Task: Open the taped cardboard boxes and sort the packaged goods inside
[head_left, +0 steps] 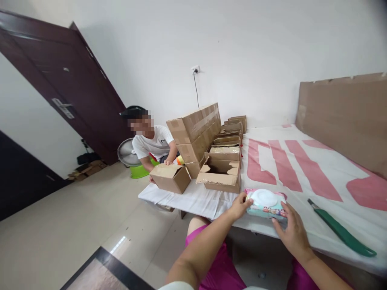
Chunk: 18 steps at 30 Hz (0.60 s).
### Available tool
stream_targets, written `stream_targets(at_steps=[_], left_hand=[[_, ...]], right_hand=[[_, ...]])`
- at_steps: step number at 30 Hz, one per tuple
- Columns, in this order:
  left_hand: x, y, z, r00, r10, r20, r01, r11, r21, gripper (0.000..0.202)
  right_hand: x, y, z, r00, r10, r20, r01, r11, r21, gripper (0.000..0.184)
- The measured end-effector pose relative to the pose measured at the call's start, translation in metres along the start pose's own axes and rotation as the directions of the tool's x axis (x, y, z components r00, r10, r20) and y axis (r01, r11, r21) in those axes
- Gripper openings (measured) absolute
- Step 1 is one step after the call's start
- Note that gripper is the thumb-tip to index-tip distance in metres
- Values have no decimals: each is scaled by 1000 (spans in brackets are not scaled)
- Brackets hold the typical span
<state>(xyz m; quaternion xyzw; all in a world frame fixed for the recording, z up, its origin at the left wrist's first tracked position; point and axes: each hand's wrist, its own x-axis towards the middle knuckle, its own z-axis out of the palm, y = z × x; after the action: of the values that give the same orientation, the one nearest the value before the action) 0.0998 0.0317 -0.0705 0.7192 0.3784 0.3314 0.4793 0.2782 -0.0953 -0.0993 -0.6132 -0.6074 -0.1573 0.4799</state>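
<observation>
A pack of wet wipes (266,203), pink and teal with a white oval lid, is held at the front edge of the table. My left hand (241,206) grips its left end, the thumb on top. Around the right end curl the fingers of my right hand (292,227), the thumb at the near side. Just beyond my left hand stands an open cardboard box (220,173) with its flaps folded out; its inside bottom is hidden. To the right of my right hand lies a green-handled knife (344,229).
Across the table a person (155,143) holds a closed cardboard box (171,177) on the corner. Taped cartons (196,133) are stacked behind it. More open boxes (231,133) line up toward the wall. A large cardboard sheet (341,121) stands along the right side.
</observation>
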Motion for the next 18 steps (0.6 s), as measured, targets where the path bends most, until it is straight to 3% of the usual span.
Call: stream_targets(at_steps=[3, 6, 11, 15, 18], left_hand=[[-29, 3, -9, 999, -18, -27, 17, 1000, -24, 55], [-59, 9, -27, 993, -13, -116, 12, 1000, -12, 58], [-86, 15, -81, 947, -16, -322, 41, 996, 73, 54], [-78, 11, -126, 851, 13, -524, 101, 977, 187, 46], [-67, 2, -136, 740, 34, -672, 171, 956, 237, 39]], right_hand=[[-4, 0, 0, 999, 13, 37, -14, 999, 48, 62], [-9, 0, -2, 989, 32, 147, -43, 996, 78, 63], [-12, -2, -5, 960, 65, 272, -105, 985, 136, 53], [-9, -5, -5, 972, 55, 230, -88, 986, 139, 43], [-8, -5, -4, 980, 27, 200, -54, 990, 132, 36]])
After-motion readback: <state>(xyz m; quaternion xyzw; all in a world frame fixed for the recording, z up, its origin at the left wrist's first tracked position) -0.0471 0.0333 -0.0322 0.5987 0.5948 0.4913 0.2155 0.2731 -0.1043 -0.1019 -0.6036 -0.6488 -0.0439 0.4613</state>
